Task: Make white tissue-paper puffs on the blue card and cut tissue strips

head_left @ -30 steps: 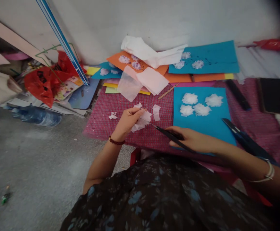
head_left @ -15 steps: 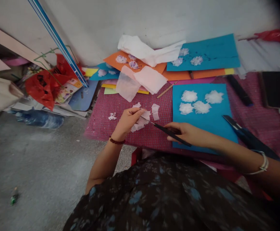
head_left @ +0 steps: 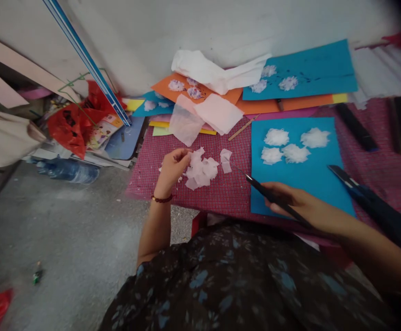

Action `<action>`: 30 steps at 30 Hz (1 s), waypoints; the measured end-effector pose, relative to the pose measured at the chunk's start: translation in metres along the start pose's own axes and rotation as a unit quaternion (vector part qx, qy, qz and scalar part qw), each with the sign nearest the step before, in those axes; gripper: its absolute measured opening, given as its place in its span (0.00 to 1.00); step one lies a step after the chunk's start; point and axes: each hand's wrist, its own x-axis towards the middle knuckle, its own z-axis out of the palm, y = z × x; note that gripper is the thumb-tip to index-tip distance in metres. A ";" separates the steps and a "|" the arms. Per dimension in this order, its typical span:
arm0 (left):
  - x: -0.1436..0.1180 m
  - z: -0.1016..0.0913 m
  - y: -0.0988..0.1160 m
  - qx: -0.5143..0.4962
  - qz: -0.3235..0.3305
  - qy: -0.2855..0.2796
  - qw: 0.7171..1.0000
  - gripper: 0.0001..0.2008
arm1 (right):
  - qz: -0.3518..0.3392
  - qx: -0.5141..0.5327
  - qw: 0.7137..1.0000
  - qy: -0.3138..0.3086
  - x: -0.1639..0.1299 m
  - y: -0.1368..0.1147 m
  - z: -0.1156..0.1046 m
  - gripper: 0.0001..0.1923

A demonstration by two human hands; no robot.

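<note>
My left hand [head_left: 174, 170] is over the left side of the cloth with thumb and fingers drawn together. Whether a scrap is between them I cannot make out. Beside its fingertips is a loose heap of white tissue paper pieces [head_left: 203, 172]. My right hand [head_left: 286, 200] is closed around black-handled scissors [head_left: 267, 193], seen nearly edge-on, with the thin metal tip pointing left. Near that tip, a separate tissue paper piece [head_left: 225, 160] rests on the cloth. Under my right hand is a blue sheet [head_left: 290, 179] bearing several fluffy white paper clumps [head_left: 276, 137].
A red checked cloth [head_left: 145, 179] covers the table. A utility knife [head_left: 347, 180] crosses the blue sheet's right edge. White tissue sheets [head_left: 219, 112], a thin stick [head_left: 243, 128] and decorated orange card [head_left: 167, 87] are at the back. Plastic bottles [head_left: 72, 171] are on the floor at left.
The scissors have drawn back rightward from my left hand. My left hand has moved slightly left, off the tissue heap, which now shows more fully.
</note>
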 end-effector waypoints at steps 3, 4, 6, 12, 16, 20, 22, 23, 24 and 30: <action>-0.009 0.001 -0.005 0.098 0.017 -0.001 0.995 0.08 | 0.001 0.031 0.999 0.025 -0.010 0.012 -0.001 0.32; -0.011 0.001 -0.006 0.117 0.019 0.004 0.993 0.08 | 0.003 0.040 0.999 0.032 -0.013 0.017 -0.002 0.32; -0.012 0.000 -0.006 0.143 0.027 0.012 0.989 0.11 | 0.008 0.065 0.997 0.044 -0.019 0.026 -0.003 0.30; -0.015 0.017 0.005 0.166 0.055 0.057 0.983 0.12 | -0.043 0.116 0.989 0.078 -0.032 0.041 0.002 0.29; -0.020 0.056 0.002 0.147 0.074 0.119 0.979 0.19 | -0.074 0.130 0.983 0.106 -0.040 0.041 -0.015 0.35; -0.031 0.097 0.003 0.169 0.126 0.115 0.971 0.13 | -0.092 0.051 0.985 0.139 -0.054 0.044 -0.058 0.32; -0.041 0.111 0.009 0.171 0.139 0.111 0.969 0.14 | -0.104 -0.018 0.979 0.174 -0.056 0.048 -0.089 0.31; -0.046 0.116 0.012 0.170 0.141 0.105 0.970 0.18 | -0.111 -0.057 0.973 0.193 -0.054 0.050 -0.105 0.31; -0.051 0.119 0.015 0.168 0.141 0.099 0.971 0.20 | -0.117 -0.098 0.965 0.211 -0.051 0.053 -0.122 0.30; -0.084 0.116 0.005 0.168 0.114 0.118 0.972 0.21 | -0.035 -0.411 0.874 0.259 -0.001 0.058 -0.205 0.26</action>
